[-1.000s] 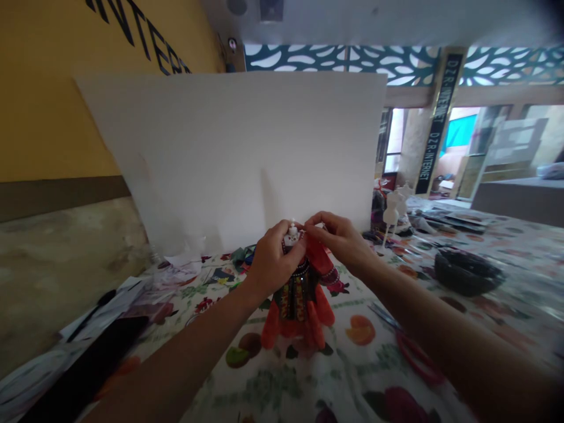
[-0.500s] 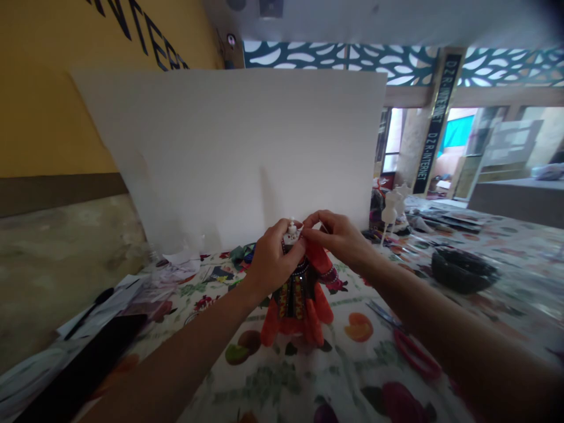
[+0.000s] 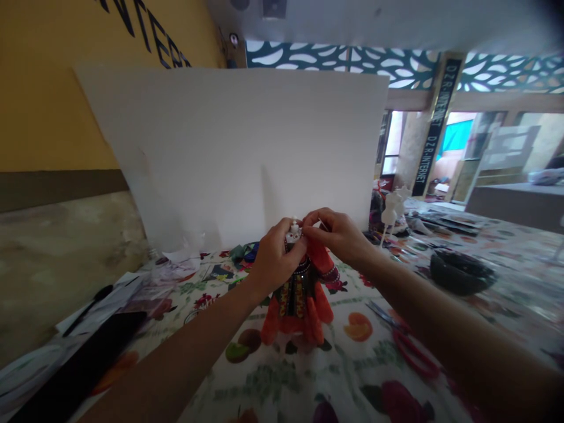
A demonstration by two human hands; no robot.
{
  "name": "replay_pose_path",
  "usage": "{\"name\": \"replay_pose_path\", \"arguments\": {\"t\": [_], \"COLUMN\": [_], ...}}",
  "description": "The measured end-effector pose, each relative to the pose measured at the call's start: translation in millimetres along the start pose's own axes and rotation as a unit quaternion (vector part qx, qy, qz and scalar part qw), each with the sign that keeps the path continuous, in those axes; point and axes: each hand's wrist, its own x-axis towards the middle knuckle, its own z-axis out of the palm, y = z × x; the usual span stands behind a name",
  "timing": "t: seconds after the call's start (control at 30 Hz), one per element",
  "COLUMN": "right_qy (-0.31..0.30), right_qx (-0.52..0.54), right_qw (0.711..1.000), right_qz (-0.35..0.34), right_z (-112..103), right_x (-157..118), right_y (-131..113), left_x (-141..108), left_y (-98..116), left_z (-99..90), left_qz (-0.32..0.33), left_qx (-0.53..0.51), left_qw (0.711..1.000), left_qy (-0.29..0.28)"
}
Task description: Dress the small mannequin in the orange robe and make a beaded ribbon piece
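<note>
Obs, head cam: mini dress form (image 3: 293, 234) stands upright on floral tablecloth (image 3: 352, 382), dressed in orange-red dress (image 3: 304, 311) w/ beaded dark bodice; sits toward the near side of white foam board (image 3: 220, 147) propped up behind it, not touching as far as I can see. L hand (image 3: 275, 257) curled nearly closed around upper bodice, gripping form just below its white top knob. R hand (image 3: 335, 235) partly closed, thumb & fingertips (image 3: 311, 217) pinched on dress at neck/shoulder, nearly meeting L hand. Thin pale sliver (image 3: 324, 224) by R fingers, too small to ID; can't tell if held. R of form: red-handled scissors (image 3: 408, 346) lying on cloth, dark bowl (image 3: 460, 272), 2nd white dress form (image 3: 393, 208) on thin stand, printed sheets (image 3: 445, 222). L of form: loose papers (image 3: 106, 308), black slab (image 3: 74, 364) at table edge, unclear what. Beyond: yellow wall (image 3: 66, 88) w/ black lettering.
</note>
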Motion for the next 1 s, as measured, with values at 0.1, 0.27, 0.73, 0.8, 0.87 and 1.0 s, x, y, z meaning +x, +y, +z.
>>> {"name": "replay_pose_path", "arguments": {"t": [0.1, 0.27, 0.73, 0.8, 0.87, 1.0], "right_qy": [0.003, 0.019, -0.015, -0.019, -0.027, -0.051], "right_qx": [-0.004, 0.053, 0.252, 0.248, 0.233, 0.196], "right_qw": [1.0, 0.996, 0.952, 0.955, 0.96, 0.966], "right_qz": [0.016, 0.064, 0.172, 0.164, 0.156, 0.159], "right_z": [0.1, -1.6, 12.6, 10.2, 6.3, -1.5], "right_x": [0.1, -2.2, -1.9, -2.0, -4.2, -12.5], "right_y": [0.9, -4.3, 2.5, 8.0, 9.2, 3.0], "left_x": [0.4, 0.5, 0.3, 0.1, 0.0, -0.6], "left_y": [0.5, 0.0, 0.9, 0.2, -0.1, -0.2], "left_z": [0.2, 0.7, -0.5, -1.1, -2.2, -6.4], "left_qz": [-0.006, -0.006, 0.0, -0.003, -0.011, -0.026], "left_qx": [-0.006, -0.011, 0.006, 0.008, 0.007, -0.005], "left_qw": [1.0, 1.0, 1.0, 1.0, 1.0, 1.0], "left_qy": [0.001, 0.002, 0.008, 0.012, 0.012, 0.011]}}
